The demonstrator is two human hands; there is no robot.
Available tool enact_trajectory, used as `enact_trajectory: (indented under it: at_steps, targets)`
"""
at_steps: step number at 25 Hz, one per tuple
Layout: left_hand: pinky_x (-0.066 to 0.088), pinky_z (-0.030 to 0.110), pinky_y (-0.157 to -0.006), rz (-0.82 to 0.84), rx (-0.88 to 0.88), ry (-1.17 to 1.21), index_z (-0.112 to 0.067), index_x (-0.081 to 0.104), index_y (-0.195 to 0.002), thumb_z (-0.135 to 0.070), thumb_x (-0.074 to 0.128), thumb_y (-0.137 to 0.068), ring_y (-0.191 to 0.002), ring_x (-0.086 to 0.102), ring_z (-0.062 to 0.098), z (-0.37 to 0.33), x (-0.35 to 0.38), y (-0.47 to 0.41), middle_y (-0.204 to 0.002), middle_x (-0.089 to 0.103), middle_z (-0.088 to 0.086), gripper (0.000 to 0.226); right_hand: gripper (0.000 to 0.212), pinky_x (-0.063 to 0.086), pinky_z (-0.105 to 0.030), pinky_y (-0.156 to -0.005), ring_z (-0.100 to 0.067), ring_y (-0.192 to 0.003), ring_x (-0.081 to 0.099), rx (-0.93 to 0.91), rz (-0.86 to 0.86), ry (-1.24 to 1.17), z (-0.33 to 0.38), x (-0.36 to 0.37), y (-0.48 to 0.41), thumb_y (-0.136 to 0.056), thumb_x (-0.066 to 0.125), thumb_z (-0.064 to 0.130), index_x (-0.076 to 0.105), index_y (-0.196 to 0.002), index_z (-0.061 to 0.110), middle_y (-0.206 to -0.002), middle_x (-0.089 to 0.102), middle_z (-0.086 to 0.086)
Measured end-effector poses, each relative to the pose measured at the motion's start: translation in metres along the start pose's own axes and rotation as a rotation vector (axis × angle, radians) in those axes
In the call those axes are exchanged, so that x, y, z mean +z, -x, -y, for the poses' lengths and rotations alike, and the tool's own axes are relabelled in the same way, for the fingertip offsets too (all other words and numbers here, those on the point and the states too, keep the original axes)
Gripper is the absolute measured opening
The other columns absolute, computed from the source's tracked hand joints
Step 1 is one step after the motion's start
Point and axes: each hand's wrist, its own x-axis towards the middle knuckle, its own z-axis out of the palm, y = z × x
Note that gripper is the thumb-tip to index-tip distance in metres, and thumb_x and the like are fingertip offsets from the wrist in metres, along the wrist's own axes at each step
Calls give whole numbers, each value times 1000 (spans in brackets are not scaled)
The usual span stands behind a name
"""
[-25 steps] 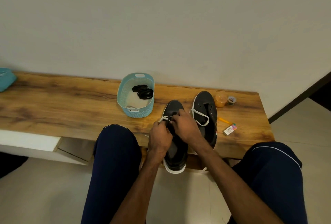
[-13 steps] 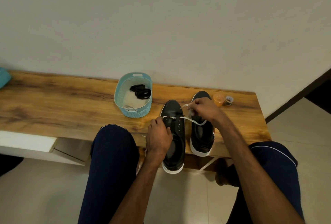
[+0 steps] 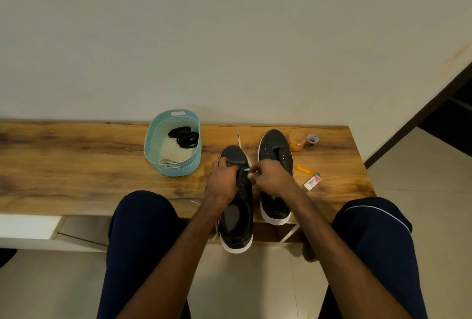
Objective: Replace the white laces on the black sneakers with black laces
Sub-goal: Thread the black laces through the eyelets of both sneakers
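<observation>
A black low-top sneaker with a white rubber sole [image 3: 237,216] is lying on the brown wooden table [image 3: 76,165], just right of the oval teal plastic basket [image 3: 176,168], toe pointing to the wall and heel hanging past the table's near edge. Most of its eyelets are showing bare. A thin white lace [image 3: 239,139] is running from the eyelet row out past the toe, its tip resting on the wood right of the basket.

The left hand [image 3: 222,181] is gripping the sneaker's forepart on the side facing the basket, fingers curled over the toe cap. The right hand [image 3: 270,178] is pinching the white lace at the eyelets on the far side from the basket.

A second black sneaker [image 3: 274,145], with no lace showing in its eyelets, is standing further right of the basket. Coiled black laces [image 3: 184,137] are lying inside the basket, on its wall-side half.
</observation>
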Motion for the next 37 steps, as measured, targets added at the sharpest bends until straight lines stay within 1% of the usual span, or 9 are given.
enact_trajectory:
  at_steps: [5,10,12,17,24,28,33,35,37]
  targets:
    - [44,31,-87,-148,-127,303,-11,61,-112,-16,53,-97,-109,50,22,1,1,-4,-122,51,10,18,36,51,-34,-76,-22,-88,63,-14,79,72,7,17,6,-98,57,43,65,-107,9,-93,66,-8]
    - [45,25,-55,-152,-652,1422,-8,58,-81,-22,41,-104,-69,57,19,18,-19,-4,-81,60,11,32,43,52,-40,-95,-22,-106,63,-44,139,64,6,16,9,-89,70,44,63,-122,17,-114,67,-5]
    - [47,31,-69,-188,-544,1231,-11,56,-84,-34,45,-103,-79,57,23,18,-15,-1,-86,60,10,33,50,51,-38,-97,-23,-110,61,-62,98,102,8,22,10,-87,71,45,61,-127,17,-121,63,-6]
    - [38,50,-105,-129,76,-75,-22,52,-133,-21,57,-92,-127,46,24,4,-9,-10,-139,50,2,42,46,53,-37,-91,-25,-104,60,-64,90,125,6,20,7,-87,69,38,60,-124,11,-123,59,-11]
    - [20,61,-113,151,159,-499,-29,55,-132,-36,57,-93,-131,41,26,-6,-22,-28,-133,53,2,40,29,51,-32,-76,-22,-88,59,-53,128,137,8,22,3,-88,65,31,64,-108,10,-108,60,-9]
    - [50,38,-87,-123,40,68,-18,67,-101,-26,54,-98,-96,58,18,-4,-25,-23,-108,62,-1,16,23,47,-25,-64,-17,-80,62,-35,121,77,4,19,2,-88,67,30,66,-99,9,-91,64,-5]
    - [55,28,-68,-416,-424,1485,-10,64,-90,-17,49,-102,-84,66,21,24,-59,-29,-91,66,8,20,33,54,-34,-86,-20,-98,64,-37,109,47,2,20,4,-88,70,34,68,-114,13,-110,65,-6]
    - [52,26,-60,-351,-427,1530,-7,61,-91,-27,49,-103,-70,64,17,28,-63,-26,-84,65,8,26,33,55,-35,-87,-20,-98,64,-36,100,43,2,19,5,-88,71,34,69,-114,14,-111,65,-6]
    - [48,30,-60,-306,-286,1018,-9,55,-103,-40,53,-100,-70,61,19,24,-51,-22,-81,63,4,30,33,54,-32,-83,-19,-96,64,-38,92,31,2,19,7,-88,71,33,68,-115,14,-110,65,-6]
